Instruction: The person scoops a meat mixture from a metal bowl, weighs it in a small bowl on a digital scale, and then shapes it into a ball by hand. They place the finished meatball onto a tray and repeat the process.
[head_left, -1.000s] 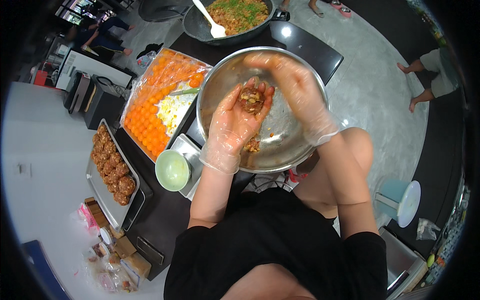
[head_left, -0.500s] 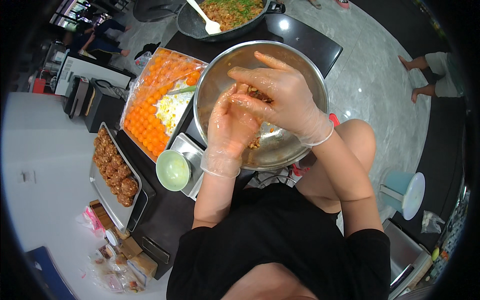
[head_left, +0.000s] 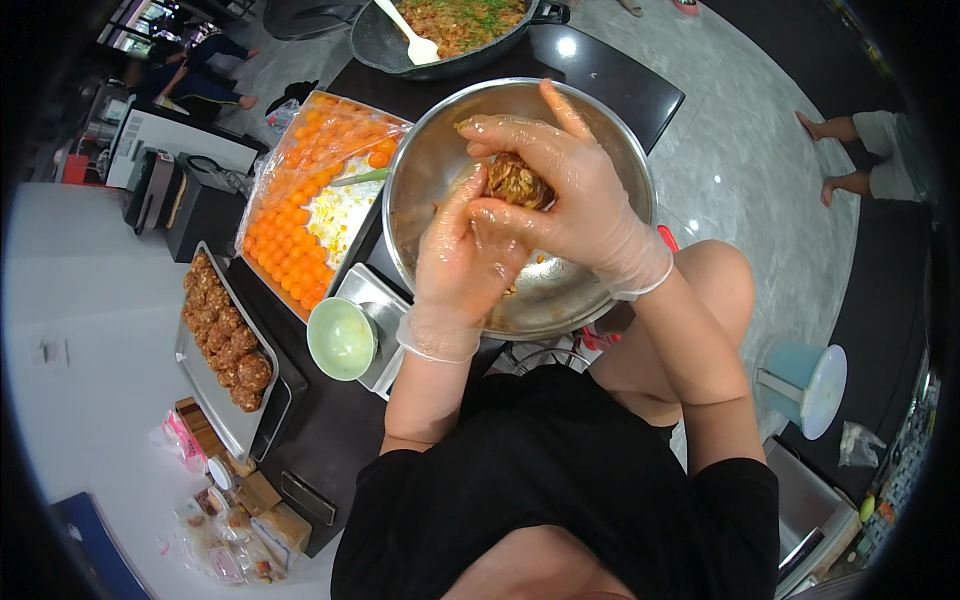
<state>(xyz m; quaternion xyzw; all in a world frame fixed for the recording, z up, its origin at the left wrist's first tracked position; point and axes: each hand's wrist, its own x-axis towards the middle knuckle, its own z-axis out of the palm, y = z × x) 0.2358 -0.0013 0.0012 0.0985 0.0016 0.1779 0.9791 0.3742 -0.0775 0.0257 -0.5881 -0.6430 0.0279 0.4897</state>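
Your wide steel bowl point(head_left: 560, 297) lies below both grips, which hide part of its inside. Above it, your right grip point(head_left: 580, 190) curls part-way, thumb and fingers around the lumpy brown ball point(head_left: 518, 183). Your left grip point(head_left: 468, 260) is cupped, thumb beside the ball; your right covers its fingers, so their closure cannot be told. The ball's underside is hidden.

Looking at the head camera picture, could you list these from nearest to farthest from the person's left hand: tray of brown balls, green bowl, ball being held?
1. Held ball: beside the left hand, within the right hand.
2. Green bowl: to the left, slightly lower.
3. Tray: farther left, past the bowl.
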